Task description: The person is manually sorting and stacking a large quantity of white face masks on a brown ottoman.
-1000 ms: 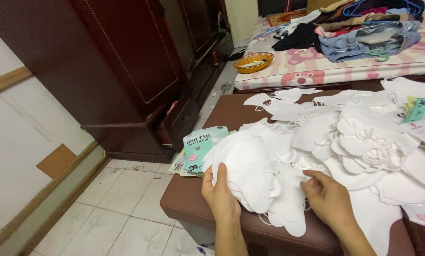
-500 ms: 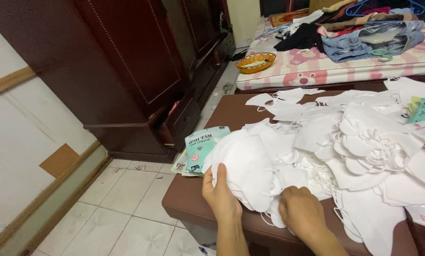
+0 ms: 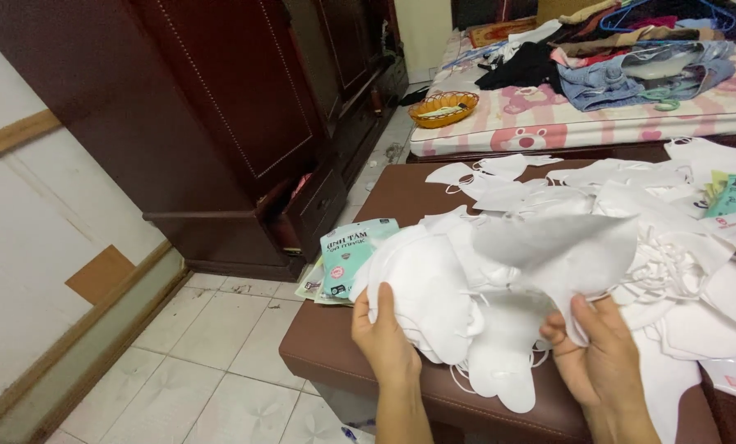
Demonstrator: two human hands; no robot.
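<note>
At far left stands a dark wardrobe [image 3: 244, 123] over the tiled floor [image 3: 195, 362]. A teal packet [image 3: 347, 255] lies at the left edge of the brown tabletop [image 3: 327, 353]. Just right of it, the left hand [image 3: 384, 341] rests with fingers pressed flat against a fanned stack [image 3: 425, 300] of white masks, steadying it. The right hand [image 3: 602, 362] pinches one mask [image 3: 561, 251] by its lower edge, lifted above the pile [image 3: 672, 247] spread across the tabletop. The step looks like gathering loose masks into the stack; adding this one calls for lining it up with those under the left hand.
</note>
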